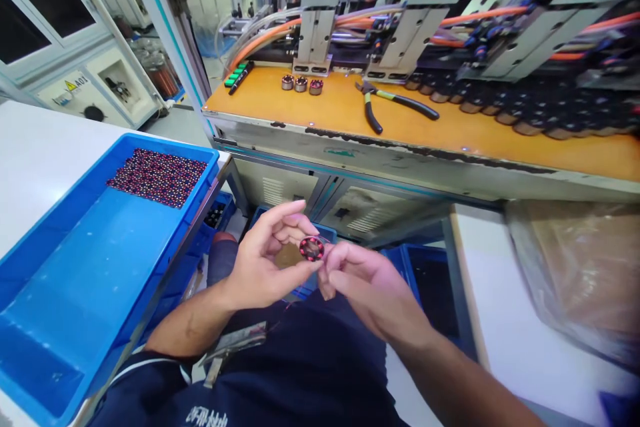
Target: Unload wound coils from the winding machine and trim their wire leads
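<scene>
Both hands meet over my lap around a small round wound coil ring, black with red windings. My left hand pinches its left side between thumb and fingers. From the right, my right hand grips the ring with curled fingers. A blue bin at my left holds a patch of several similar rings at its far end.
An orange bench top ahead carries black-handled pliers, three small wound parts and a green-buttoned tool, with machine blocks and orange hoses behind. A white table with a plastic-wrapped bundle stands at right. Blue crates sit on the floor.
</scene>
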Motion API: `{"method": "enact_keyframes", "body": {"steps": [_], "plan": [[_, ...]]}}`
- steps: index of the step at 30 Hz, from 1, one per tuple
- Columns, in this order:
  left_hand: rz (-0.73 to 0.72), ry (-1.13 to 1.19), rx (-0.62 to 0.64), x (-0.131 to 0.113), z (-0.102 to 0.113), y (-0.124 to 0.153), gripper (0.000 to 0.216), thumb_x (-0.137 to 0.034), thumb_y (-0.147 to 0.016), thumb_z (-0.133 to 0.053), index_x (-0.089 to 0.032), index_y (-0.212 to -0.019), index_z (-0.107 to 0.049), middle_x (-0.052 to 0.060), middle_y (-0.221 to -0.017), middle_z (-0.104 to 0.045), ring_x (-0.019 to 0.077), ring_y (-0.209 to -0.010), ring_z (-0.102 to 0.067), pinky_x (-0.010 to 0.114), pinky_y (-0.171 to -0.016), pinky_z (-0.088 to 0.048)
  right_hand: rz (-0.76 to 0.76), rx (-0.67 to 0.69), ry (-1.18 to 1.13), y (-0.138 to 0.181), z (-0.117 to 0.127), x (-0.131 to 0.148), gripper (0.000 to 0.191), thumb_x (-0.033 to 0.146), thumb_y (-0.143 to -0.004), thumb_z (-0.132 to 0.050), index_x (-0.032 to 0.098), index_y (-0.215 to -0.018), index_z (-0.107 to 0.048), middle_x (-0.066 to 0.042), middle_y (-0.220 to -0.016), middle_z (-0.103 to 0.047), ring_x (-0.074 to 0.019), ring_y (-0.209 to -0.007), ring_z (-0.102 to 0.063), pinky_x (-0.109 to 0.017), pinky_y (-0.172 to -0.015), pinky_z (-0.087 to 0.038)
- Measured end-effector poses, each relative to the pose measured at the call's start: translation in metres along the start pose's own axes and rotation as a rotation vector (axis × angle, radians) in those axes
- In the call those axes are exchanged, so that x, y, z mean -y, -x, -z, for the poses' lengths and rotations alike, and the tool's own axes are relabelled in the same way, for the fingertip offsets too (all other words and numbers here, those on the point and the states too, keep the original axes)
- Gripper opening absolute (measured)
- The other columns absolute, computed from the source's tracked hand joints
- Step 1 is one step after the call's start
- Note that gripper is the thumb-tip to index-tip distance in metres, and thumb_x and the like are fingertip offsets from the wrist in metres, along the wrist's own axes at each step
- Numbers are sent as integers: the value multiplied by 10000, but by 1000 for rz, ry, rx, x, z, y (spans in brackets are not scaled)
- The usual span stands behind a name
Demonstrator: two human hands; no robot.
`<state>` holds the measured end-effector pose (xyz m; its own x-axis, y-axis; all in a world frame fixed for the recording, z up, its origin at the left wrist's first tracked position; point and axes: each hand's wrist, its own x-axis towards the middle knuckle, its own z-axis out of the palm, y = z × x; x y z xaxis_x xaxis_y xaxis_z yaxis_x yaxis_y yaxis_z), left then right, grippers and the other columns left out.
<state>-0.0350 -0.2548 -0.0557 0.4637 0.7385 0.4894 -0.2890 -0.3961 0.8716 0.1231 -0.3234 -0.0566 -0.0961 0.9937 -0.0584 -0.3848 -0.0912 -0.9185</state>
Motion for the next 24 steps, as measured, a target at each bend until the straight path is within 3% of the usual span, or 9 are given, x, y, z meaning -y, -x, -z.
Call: {"method": "enact_keyframes", "body": {"steps": [4, 8, 11, 14, 17, 24], "plan": [[-50, -91, 106, 1, 1, 1, 724, -26, -777, -699, -269, -1417, -461, 55, -1062, -651, 110, -854, -670, 226, -807, -576, 54, -121, 265, -4, 11, 22, 268, 398, -771, -765, 184, -818, -611, -4, -733, -578, -122, -658, -541, -244, -603, -464], [-56, -110, 138, 2, 0, 4, 738, -17, -773, -696, -284, -1421, -466, 70, -1117, -660, 133, -910, -683, 254, -849, -586, 42, -59, 307, -6, 7, 27, 215, 346, -826, -711, 181, -749, -596, -8, -734, -609, -122, -675, -584, -227, -613, -492], [12, 16, 65, 2, -3, 5, 748, -23, -773, -726, -302, -1413, -455, 79, -1185, -659, 114, -873, -711, 240, -826, -600, 118, -91, 184, -3, 2, 14, 172, 303, -864, -696, 190, -772, -606, 3, -776, -616, -103, -684, -591, -211, -633, -508], [128, 164, -46, 2, -5, 5, 712, -45, -741, -782, -280, -1350, -500, 70, -1126, -706, 119, -860, -729, 234, -799, -611, 199, -174, 100, -1, -4, 4, 116, 273, -881, -690, 202, -812, -630, -3, -830, -632, -104, -732, -613, -216, -680, -534], [192, 286, -65, 3, -8, 4, 657, -70, -671, -849, -234, -1251, -584, 77, -1086, -749, 155, -903, -744, 257, -809, -623, 274, -262, 109, -2, -11, 4, 113, 252, -876, -690, 199, -793, -634, -12, -824, -639, -117, -743, -626, -232, -689, -552], [292, 405, -151, 8, -14, 3, 334, -124, -695, -845, -182, -1002, -726, 72, -1002, -792, 172, -859, -762, 256, -761, -636, 352, -322, 133, 3, -15, -1, 112, 225, -879, -682, 197, -781, -636, -16, -814, -623, -126, -764, -624, -228, -666, -532]]}}
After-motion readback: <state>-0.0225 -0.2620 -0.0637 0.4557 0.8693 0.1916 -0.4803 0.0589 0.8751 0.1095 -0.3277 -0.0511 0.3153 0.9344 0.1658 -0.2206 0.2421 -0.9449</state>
